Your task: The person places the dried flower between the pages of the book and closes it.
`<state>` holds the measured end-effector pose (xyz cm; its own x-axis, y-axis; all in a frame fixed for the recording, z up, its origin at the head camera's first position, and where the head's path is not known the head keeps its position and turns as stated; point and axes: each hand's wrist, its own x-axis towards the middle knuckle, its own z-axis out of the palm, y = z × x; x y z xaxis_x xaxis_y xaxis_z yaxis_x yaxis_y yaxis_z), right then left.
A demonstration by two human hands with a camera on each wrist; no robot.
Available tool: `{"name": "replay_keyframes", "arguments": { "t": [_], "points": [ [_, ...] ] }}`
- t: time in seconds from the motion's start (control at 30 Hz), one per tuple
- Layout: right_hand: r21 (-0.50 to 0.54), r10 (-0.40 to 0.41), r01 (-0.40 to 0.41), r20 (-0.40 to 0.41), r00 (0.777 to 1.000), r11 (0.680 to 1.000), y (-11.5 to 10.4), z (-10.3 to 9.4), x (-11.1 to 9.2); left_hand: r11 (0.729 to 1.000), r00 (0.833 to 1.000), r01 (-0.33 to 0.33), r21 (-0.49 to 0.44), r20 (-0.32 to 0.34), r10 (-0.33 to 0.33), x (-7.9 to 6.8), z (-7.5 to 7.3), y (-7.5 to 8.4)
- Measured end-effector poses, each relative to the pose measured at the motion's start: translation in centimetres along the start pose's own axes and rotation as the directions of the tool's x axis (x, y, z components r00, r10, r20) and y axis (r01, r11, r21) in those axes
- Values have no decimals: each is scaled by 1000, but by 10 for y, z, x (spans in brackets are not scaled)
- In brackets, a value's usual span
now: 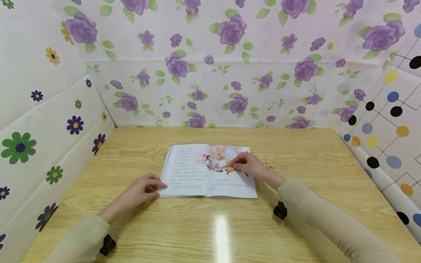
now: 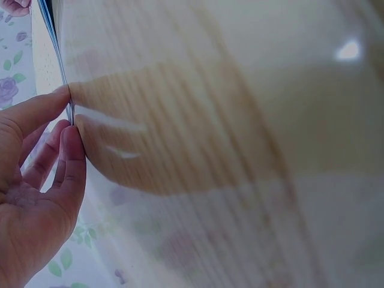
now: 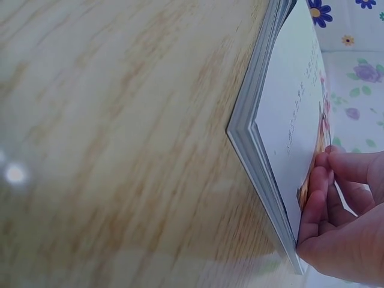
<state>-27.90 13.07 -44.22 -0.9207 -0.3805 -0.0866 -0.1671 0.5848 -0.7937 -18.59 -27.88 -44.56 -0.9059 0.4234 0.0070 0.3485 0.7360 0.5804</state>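
Observation:
An open picture book [image 1: 190,182] lies on the wooden table, print on its left page and a coloured illustration [image 1: 218,159] across the top of the right. My left hand [image 1: 146,188] pinches the book's near left corner, a finger on the page and the thumb at the edge. In the left wrist view, its tips meet the thin book edge [image 2: 58,57]. My right hand [image 1: 249,164] rests over the illustration, fingers bent and tips close together. The right wrist view shows these fingers [image 3: 318,192] against the page; whether something is between them is hidden.
A thin green sprig [image 1: 269,162] shows on the table [image 1: 312,157] just beyond my right wrist. Flowered sheeting [image 1: 210,91] stands behind the table, with patterned sheets at both sides. A small black device [image 1: 280,210] hangs under each sleeve.

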Motion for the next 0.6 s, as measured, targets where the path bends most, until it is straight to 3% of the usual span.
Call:
{"name": "replay_keyframes", "arguments": {
  "t": [0.6],
  "points": [
    [39,-1,4,-92,996,999,4,3,2,1000,1000,2,-8,-5,-2,-1,1,1]
  ]
}}
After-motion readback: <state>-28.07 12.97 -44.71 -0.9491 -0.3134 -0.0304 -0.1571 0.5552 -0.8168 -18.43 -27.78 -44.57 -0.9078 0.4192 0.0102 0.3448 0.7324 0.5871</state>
